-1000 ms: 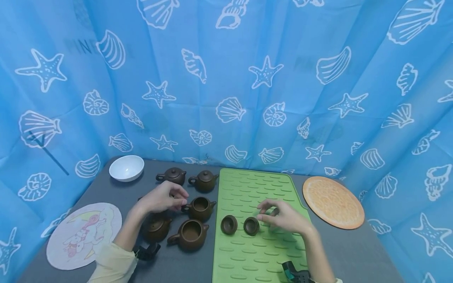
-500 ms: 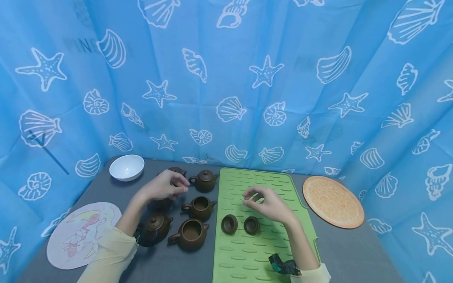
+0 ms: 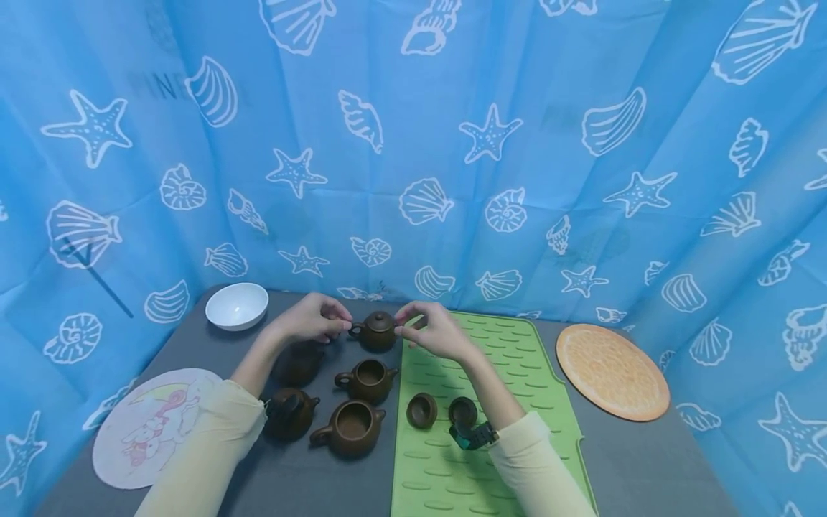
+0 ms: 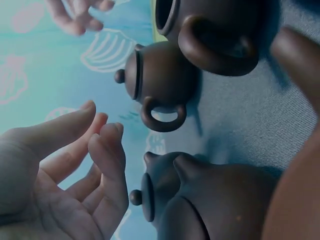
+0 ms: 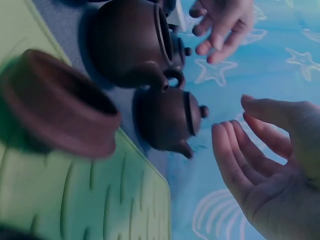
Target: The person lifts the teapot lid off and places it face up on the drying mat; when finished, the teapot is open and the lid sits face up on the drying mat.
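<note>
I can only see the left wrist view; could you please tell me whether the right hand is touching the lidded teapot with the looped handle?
Observer: No. In the right wrist view the right hand is open beside the lidded teapot, with a clear gap between them.
Operator: Thank you. Is anything lying to the right of the pots?
Observer: Yes. The head view shows two small brown lids lying upturned side by side on a green mat.

Both hands are now farther back: the left hand [image 3: 314, 321] and the right hand [image 3: 434, 332] flank the lidded teapot [image 3: 377, 332], the right one having left the green mat [image 3: 517, 373].
</note>
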Motion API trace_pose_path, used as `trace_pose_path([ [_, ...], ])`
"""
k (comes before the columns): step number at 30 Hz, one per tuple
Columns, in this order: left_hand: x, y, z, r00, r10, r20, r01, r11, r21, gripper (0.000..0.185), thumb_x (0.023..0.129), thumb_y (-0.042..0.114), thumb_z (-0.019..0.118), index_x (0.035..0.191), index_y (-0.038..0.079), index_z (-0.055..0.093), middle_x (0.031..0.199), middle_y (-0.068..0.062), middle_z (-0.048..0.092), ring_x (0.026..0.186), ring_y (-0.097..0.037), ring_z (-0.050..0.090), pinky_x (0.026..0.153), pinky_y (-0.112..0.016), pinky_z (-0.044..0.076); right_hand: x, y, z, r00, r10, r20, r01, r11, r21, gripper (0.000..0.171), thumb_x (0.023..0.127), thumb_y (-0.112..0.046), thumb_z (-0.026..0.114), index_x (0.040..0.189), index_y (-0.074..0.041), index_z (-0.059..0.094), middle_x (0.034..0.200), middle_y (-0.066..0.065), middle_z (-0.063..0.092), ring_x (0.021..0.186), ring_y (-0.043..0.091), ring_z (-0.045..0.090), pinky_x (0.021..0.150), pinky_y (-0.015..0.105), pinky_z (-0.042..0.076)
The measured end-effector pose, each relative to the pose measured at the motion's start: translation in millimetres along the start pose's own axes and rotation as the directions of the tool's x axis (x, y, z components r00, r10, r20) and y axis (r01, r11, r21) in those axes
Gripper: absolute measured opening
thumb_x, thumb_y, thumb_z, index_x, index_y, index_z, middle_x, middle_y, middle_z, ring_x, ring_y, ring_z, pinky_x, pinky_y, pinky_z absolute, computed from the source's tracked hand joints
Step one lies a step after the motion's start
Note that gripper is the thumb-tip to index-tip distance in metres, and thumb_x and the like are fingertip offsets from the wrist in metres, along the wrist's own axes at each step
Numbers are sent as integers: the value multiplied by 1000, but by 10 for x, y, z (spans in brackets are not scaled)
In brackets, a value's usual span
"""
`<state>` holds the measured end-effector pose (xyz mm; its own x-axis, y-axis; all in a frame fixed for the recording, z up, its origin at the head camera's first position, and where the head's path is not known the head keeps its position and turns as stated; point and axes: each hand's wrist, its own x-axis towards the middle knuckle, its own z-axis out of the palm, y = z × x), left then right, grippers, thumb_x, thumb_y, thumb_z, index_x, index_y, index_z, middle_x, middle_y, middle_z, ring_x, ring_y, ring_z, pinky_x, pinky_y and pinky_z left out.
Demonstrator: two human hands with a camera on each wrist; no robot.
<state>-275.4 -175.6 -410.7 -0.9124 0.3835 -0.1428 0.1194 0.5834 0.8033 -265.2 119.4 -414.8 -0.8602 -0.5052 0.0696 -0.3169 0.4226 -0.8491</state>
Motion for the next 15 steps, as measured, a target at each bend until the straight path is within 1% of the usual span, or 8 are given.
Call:
trace_pose_path([
  [3,69,-3,4,1000,-21,9,21,1000,-15,29,107,18,69,126,-4,74,115,-25,76,100,-33,76,78,-34,68,165,15,79,999,33,-13,-32,998,49,31,103,-9,71,129,7,68,122,25,72,105,51,76,87,59,67],
  [4,95,-9,8,999,-31,11,31,999,-23,29,107,17,69,127,-4,74,118,-26,76,102,-34,76,79,-34,68,211,20,105,999,43,-19,-42,997,60,31,103,-8,71,130,8,68,122,26,72,104,49,77,88,59,68],
  [6,138,-20,13,998,-58,14,58,998,-36,30,107,17,69,128,-4,74,120,-26,75,101,-32,76,79,-34,68,301,40,160,997,66,-34,-63,995,84,31,102,-6,70,129,8,69,121,26,72,100,43,78,86,53,69],
  [8,169,-36,16,997,-78,16,78,996,-50,29,107,16,69,128,-4,74,117,-23,76,95,-28,76,79,-34,69,370,48,206,995,88,-54,-82,992,97,30,101,-4,70,128,9,69,119,27,73,95,36,79,82,48,70],
  [11,205,-68,23,994,-110,21,112,990,-90,28,107,13,68,128,-5,73,108,-18,76,86,-18,75,82,-36,69,457,72,275,988,125,-89,-115,987,111,27,100,-3,71,125,9,71,113,25,74,83,23,76,76,40,71],
  [13,226,-95,33,991,-132,36,135,981,-136,26,107,10,67,128,-6,73,103,-15,76,83,-15,75,84,-37,70,495,86,312,983,149,-110,-137,984,113,24,100,-3,73,121,9,73,107,22,74,75,17,72,73,39,71],
  [15,239,-124,44,988,-146,53,154,972,-179,27,107,7,66,129,-8,71,100,-13,76,81,-14,76,84,-36,70,522,101,348,977,173,-123,-159,980,116,22,100,-4,75,118,8,74,101,17,72,70,14,69,71,39,70],
])
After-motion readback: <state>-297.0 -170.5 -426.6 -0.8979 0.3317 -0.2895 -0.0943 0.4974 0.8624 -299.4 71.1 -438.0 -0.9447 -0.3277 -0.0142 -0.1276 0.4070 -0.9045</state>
